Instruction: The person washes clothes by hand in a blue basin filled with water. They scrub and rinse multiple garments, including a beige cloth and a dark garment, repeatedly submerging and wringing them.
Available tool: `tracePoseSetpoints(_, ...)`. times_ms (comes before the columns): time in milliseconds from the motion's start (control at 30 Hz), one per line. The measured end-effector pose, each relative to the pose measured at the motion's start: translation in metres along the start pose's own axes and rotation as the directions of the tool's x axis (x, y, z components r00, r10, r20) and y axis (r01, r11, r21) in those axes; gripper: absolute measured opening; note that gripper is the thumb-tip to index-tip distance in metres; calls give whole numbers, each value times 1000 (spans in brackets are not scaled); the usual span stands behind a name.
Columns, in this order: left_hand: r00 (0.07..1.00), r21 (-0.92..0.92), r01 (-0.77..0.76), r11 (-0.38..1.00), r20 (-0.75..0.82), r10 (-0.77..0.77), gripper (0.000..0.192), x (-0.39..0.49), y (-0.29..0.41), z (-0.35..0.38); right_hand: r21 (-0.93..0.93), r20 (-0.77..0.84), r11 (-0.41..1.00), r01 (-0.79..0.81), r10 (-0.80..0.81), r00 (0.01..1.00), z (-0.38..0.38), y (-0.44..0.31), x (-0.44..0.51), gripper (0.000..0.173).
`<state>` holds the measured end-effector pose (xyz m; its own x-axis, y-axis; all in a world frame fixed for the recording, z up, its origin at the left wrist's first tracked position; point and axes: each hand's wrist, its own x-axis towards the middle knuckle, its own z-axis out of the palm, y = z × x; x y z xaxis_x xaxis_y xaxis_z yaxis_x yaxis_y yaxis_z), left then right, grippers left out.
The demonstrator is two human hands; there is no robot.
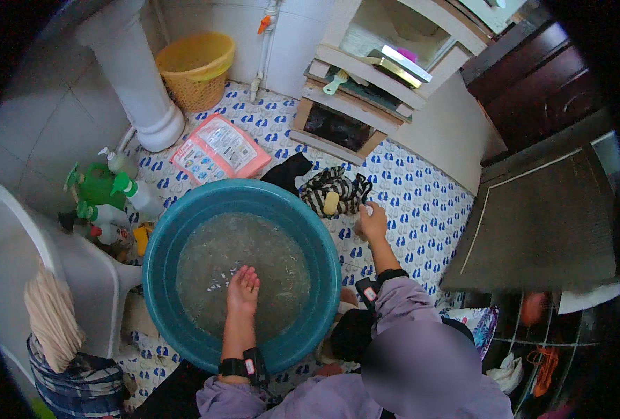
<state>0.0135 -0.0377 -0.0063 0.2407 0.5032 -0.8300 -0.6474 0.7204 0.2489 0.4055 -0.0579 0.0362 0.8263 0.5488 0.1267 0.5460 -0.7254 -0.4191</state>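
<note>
A large teal plastic basin (pixel 155 309) of cloudy water stands on the floor before me. My left hand (pixel 243 290) is over the water, palm up with its fingers loosely curled, and nothing shows in it. Right of the basin, my right hand (pixel 373 222) is beside a black-and-white striped cloth (pixel 315 191), near its dark straps. A small pale spot shows between its fingers; whether it grips anything is unclear. On the striped cloth lies a yellow bar of soap (pixel 331 203). A black cloth (pixel 289 173) lies between that bundle and the basin's rim.
Behind the basin lie a pink package (pixel 221 149) and a yellow basket (pixel 195 89) beside a white pedestal (pixel 153 115). Several bottles (pixel 126 186) stand at the left, near a grey plastic chair (pixel 90 283) with clothes on it. A wooden shelf unit (pixel 352 115) stands at the back.
</note>
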Motion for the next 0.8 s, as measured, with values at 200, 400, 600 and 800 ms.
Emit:
tracePoseSetpoints(200, 1000, -67, 7, 998, -26, -8, 22, 15, 11, -2, 539, 361, 839, 73, -309, 880, 52, -44, 11, 34)
tracePoseSetpoints(400, 1000, -93, 4, 996, -19, -6, 25, 28, 23, -6, 375, 810, 794, -479, -29, 586, 46, -91, 26, 40)
tracePoseSetpoints(600, 999, -214, 30, 976, 34, -23, 27, 49, 25, 5, 339, 888, 919, -203, -241, 392, -67, -194, 72, 42)
tracePoseSetpoints(800, 999, -185, 36, 982, -12, -39, 27, 58, 19, 20, 337, 891, 941, -16, -314, 327, -106, -316, 124, 37)
